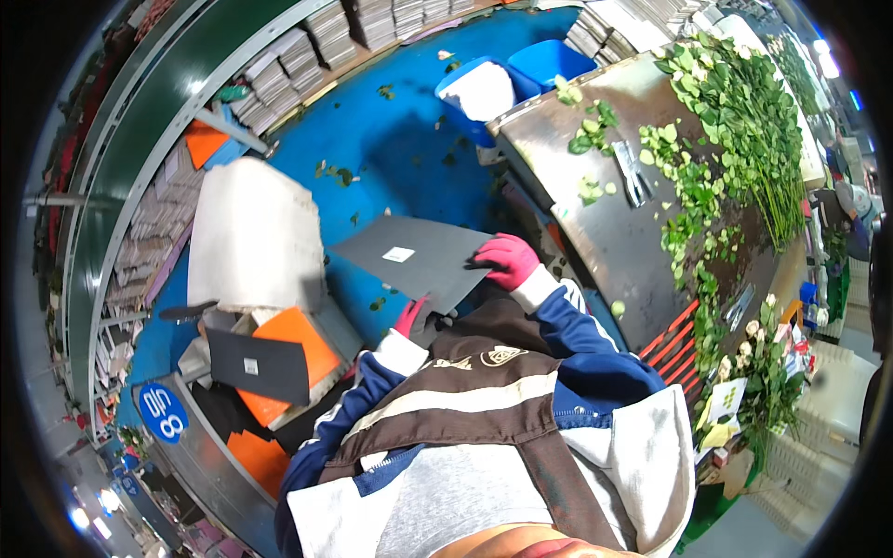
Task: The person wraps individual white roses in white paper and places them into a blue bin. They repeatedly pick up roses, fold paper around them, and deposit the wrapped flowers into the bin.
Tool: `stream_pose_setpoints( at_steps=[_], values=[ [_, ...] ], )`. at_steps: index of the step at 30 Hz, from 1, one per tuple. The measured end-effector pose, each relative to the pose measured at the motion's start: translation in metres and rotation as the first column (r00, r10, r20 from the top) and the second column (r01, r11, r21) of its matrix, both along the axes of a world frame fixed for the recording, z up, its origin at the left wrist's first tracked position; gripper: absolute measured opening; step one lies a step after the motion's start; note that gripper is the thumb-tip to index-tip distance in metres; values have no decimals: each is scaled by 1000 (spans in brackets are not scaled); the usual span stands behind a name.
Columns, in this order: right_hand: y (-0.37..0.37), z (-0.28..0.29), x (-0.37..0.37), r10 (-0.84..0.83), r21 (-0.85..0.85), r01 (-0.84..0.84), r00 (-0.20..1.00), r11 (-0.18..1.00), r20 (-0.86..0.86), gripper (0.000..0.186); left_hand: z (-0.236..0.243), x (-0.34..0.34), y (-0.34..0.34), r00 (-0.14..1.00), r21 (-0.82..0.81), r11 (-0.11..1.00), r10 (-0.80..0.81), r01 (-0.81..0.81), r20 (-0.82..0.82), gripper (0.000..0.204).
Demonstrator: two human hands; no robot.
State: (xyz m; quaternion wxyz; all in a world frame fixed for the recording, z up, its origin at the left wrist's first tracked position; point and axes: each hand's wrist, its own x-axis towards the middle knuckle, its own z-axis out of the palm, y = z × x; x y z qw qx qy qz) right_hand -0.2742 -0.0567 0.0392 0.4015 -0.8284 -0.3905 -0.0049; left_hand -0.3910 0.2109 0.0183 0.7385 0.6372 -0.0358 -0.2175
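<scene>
A worker in pink gloves holds a dark grey sheet (419, 259) of card flat above the blue floor (391, 149), close in front of the body. The right hand (507, 260) clamps the sheet's right edge, fingers curled over the top; the left hand (409, 316) pinches its near corner from below, mostly hidden under the card. A small white label sits near the sheet's middle.

To the right runs a dark metal surface (605, 232) strewn with green leaves and trimmings, a pair of shears (633, 177) lying among them. Long-stemmed roses (753, 121) are heaped along its far right side, and pale blooms stand in a bunch (758, 353) at its near end.

To the left, a white sack (256, 232) stands on the floor, with a stack of orange and dark grey sheets (274, 367) just near of it. Two blue bins (512, 79) sit on the floor at the far end of the surface, one holding white material. Stacks of flat packed cartons (353, 28) line the far edge, beside a long green conveyor (139, 130).
</scene>
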Motion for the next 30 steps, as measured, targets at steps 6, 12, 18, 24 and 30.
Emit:
stream_pose_setpoints(
  at_steps=[6,12,18,24,30],
  values=[
    [-200,25,177,-681,340,832,554,438,-478,34,109,188,-79,975,96,991,-106,89,193,52],
    [-368,-75,352,-833,-210,834,418,510,-363,33,93,353,-157,332,798,538,-831,271,447,84],
    [-354,-104,380,-923,-426,826,272,368,-271,33,-5,384,-182,98,975,192,-979,112,182,82],
    [-279,-47,386,-778,-337,865,489,373,394,38,-37,444,-173,-10,934,199,-977,295,212,38],
    [-81,-63,450,-271,-392,228,961,891,-57,35,-38,459,-179,-106,893,255,-944,370,313,23]
  ],
)
